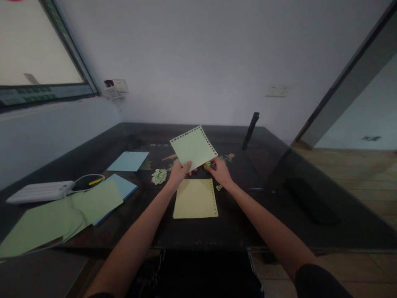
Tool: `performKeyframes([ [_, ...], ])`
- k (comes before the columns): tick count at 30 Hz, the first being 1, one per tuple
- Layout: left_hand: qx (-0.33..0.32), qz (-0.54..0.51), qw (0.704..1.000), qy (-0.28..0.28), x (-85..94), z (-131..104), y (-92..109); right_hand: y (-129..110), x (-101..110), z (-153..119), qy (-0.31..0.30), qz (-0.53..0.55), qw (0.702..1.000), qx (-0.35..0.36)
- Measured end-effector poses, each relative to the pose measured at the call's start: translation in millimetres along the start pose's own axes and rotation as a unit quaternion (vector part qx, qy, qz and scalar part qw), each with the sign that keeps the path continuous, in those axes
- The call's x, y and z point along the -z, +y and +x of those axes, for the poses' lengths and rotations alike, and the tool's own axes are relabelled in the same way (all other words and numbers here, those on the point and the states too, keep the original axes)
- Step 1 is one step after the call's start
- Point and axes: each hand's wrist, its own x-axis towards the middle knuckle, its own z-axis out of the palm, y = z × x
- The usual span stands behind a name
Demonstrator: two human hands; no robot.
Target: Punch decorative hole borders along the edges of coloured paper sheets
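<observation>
My left hand (178, 174) pinches the lower left corner of a pale green sheet of paper (192, 147), which is held tilted above the table. Small dark notches or holes run along the sheet's two far edges. Close to the sheet's right corner, my right hand (221, 171) has its fingers closed on a small round green thing (207, 164) with an eye-like spot; its kind I cannot make out. Just below both hands lies a stack of pale yellow paper (196, 199), holes along its right edge. Something small and reddish (194, 171) shows between the hands, mostly hidden.
Left on the dark table (248, 215) are a light blue sheet (128, 161), green sheets (96, 198) over blue paper (124, 186), and a white power bank (40, 192) with a cable. A black upright stick (250, 130) stands back right. Behind is a wall with sockets (278, 90).
</observation>
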Motion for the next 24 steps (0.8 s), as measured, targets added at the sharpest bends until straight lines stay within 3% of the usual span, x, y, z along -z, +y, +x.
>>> performKeyframes([
  [3,-0.003,0.011,1.000,-0.024,-11.5,-11,12,-4,31,-20,-0.038,0.223,0.970,-0.091],
  [5,-0.004,0.006,0.999,-0.036,-19.9,-20,18,-9,51,-37,-0.075,0.283,0.942,-0.165],
  [8,-0.009,0.022,0.998,-0.054,-27.7,-36,20,-18,70,-60,-0.065,0.365,0.902,-0.219],
  [13,-0.016,0.064,0.996,-0.052,-27.8,-53,9,-26,70,-75,-0.035,0.518,0.808,-0.278],
  [15,-0.021,0.069,0.996,-0.054,-27.1,-57,7,-27,66,-75,-0.025,0.551,0.784,-0.286],
  [24,-0.028,0.083,0.995,-0.049,-25.0,-65,26,-29,58,-80,0.021,0.563,0.777,-0.279],
])
